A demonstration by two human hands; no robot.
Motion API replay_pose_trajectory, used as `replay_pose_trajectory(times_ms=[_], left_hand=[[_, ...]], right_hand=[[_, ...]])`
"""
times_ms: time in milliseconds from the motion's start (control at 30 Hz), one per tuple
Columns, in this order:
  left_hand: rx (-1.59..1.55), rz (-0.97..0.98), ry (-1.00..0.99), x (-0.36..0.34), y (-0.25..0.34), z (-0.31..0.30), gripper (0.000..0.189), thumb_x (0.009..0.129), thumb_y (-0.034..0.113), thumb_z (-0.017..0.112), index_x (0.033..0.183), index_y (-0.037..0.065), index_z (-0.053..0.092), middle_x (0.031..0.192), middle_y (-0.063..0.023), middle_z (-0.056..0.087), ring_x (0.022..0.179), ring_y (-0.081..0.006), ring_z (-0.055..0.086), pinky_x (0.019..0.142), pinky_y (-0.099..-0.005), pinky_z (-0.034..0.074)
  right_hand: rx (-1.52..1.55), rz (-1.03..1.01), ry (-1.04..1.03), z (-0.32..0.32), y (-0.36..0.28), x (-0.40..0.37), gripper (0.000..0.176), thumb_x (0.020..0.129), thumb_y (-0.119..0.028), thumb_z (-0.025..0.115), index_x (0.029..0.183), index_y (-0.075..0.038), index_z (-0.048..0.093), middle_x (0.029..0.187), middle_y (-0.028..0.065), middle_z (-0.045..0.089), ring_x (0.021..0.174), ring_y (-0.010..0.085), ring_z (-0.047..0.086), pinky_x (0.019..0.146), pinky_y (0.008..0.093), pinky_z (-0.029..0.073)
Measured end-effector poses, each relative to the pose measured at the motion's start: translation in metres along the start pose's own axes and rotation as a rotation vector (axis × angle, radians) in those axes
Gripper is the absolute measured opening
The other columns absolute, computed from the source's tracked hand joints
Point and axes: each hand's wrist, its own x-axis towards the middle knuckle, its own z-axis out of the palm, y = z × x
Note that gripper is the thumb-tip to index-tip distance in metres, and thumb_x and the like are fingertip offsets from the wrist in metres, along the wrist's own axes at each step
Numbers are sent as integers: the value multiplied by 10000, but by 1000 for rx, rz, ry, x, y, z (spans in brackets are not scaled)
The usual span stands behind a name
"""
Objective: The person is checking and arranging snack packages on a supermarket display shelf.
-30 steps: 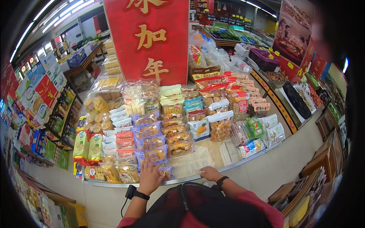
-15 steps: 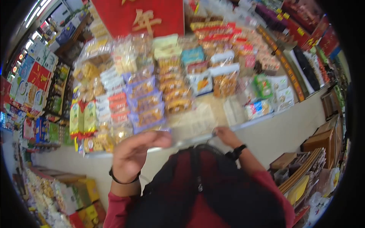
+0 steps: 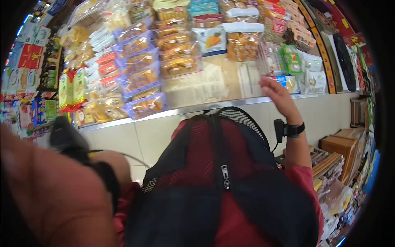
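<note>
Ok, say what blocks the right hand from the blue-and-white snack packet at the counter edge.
Nothing visible: the right hand is beside the blue-and-white snack packet, no item between.

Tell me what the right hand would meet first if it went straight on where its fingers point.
Probably the flat clear packets on the display shelf, just beyond the right hand; depth is hard to judge.

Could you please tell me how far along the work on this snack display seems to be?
Looks done: the purple-edged packets lie in a neat row down to the metal shelf edge. In hand: nothing visible; the right hand hovers open above that edge, the left hand is a blur near the camera. Left: the pale shelf patch beside that row looks unfilled.
</note>
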Motion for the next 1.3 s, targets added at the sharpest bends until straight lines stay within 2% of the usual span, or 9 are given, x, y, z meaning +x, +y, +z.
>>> replay_pose_trajectory(times_ms=[100, 233, 300, 367, 600, 767, 867, 1067, 1300], left_hand=[[46, 30, 24, 11, -1, 3, 492, 936, 359, 548, 1338, 82, 483, 1100, -90, 634, 1011, -317, 588, 863, -459, 487], [95, 98, 47, 12, -3, 3, 487, 936, 350, 549, 1341, 89, 481, 1118, -84, 622, 1029, -308, 574, 872, -454, 481], [116, 147, 54, 9, -4, 3, 484, 936, 346, 549, 1343, 92, 480, 1128, -80, 616, 1038, -303, 568, 876, -452, 479], [130, 202, 69, 3, -12, 4, 482, 936, 342, 549, 1345, 96, 479, 1137, -77, 611, 1047, -299, 561, 881, -450, 476], [216, 264, 98, 10, -29, 30, 475, 936, 327, 550, 1350, 107, 477, 1170, -66, 591, 1079, -283, 538, 897, -443, 466], [229, 256, 98, 23, -27, 30, 470, 935, 316, 550, 1354, 116, 474, 1193, -58, 576, 1102, -271, 521, 908, -438, 459], [220, 295, 103, 25, -31, 27, 468, 935, 309, 550, 1357, 121, 473, 1207, -54, 568, 1115, -264, 511, 914, -435, 455], [182, 349, 107, 31, -37, 19, 464, 935, 296, 551, 1362, 131, 471, 1235, -44, 550, 1143, -250, 491, 928, -428, 446], [213, 338, 95, 39, -27, 20, 462, 935, 281, 552, 1367, 142, 468, 1267, -33, 530, 1175, -234, 468, 943, -421, 437]], right_hand=[[-25, -98, 133, -51, -50, -14, 408, 946, -149, 562, 1327, -16, 505, 1222, 93, 605, 1146, 159, 542, 996, 297, 406], [-66, -115, 185, -80, -62, -25, 422, 937, -176, 568, 1319, -6, 512, 1219, 89, 606, 1152, 167, 537, 992, 310, 407], [-44, -92, 187, -82, -60, -23, 426, 929, -196, 584, 1312, -22, 525, 1190, 76, 621, 1111, 149, 547, 919, 277, 428], [-53, -74, 139, -79, -57, -21, 422, 918, -189, 596, 1296, -14, 531, 1195, 73, 619, 1083, 141, 558, 877, 265, 443], [88, -96, 52, -59, -57, -5, 431, 913, -108, 569, 1317, 18, 496, 1204, 124, 617, 1124, 201, 574, 999, 336, 418], [165, -20, 30, -37, -41, -5, 421, 927, -139, 589, 1310, 14, 505, 1208, 112, 616, 1130, 183, 568, 987, 317, 424], [167, 20, -87, -33, -27, 7, 403, 924, -102, 598, 1302, 1, 507, 1215, 112, 613, 1134, 173, 567, 933, 305, 472], [136, 76, -146, -21, -14, 10, 441, 930, -140, 612, 1327, 5, 489, 1253, 129, 598, 1166, 183, 556, 973, 314, 454], [51, 83, -135, -15, -25, 12, 404, 922, -96, 595, 1305, 4, 514, 1180, 88, 629, 1092, 152, 579, 941, 300, 463]])
